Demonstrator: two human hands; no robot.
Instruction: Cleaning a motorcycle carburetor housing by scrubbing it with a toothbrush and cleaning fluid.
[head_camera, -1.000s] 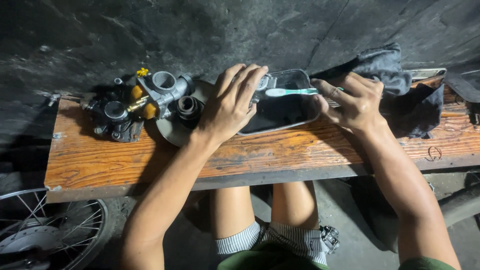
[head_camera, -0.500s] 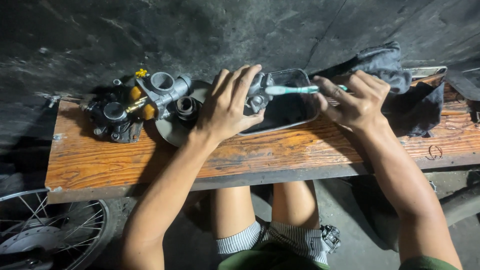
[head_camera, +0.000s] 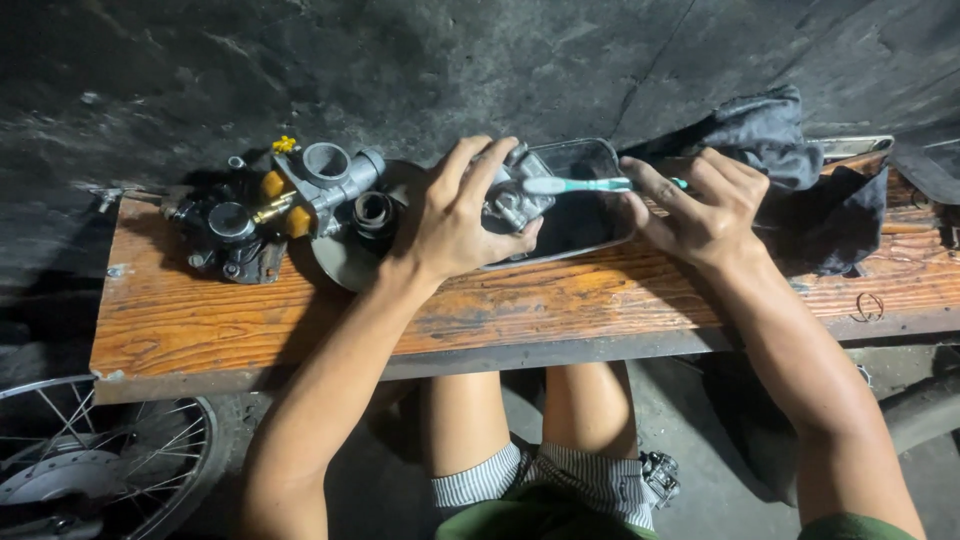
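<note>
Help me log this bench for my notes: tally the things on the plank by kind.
Metal engine parts: 4 (carburettor body, black part, round piece, part in left hand)
Toothbrush: 1
Tray: 1
Dark cloth: 1
Total: 7

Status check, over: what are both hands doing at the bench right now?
Left hand grips small metal part over dark tray. Right hand holds toothbrush against it. Carburetor parts left, dark rag right, not blocking.
</note>
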